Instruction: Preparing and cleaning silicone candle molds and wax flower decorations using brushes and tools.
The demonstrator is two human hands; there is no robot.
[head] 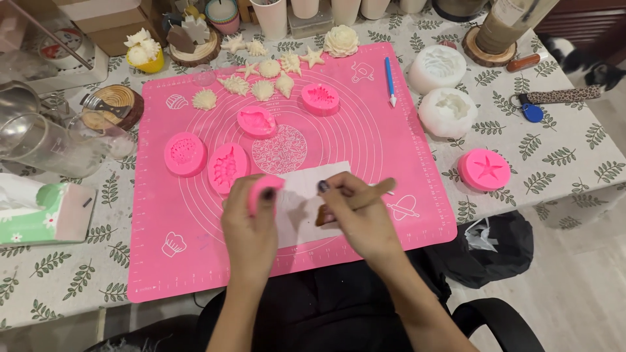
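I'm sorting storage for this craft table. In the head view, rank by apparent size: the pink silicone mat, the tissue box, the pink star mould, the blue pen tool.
1. pink silicone mat
2. tissue box, though it sits nearer the camera and partly out of frame
3. pink star mould
4. blue pen tool, long but thin

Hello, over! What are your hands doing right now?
Left hand grips a small pink silicone mould. Right hand holds a wooden-handled brush beside it. White paper sheet below, on pink silicone mat.
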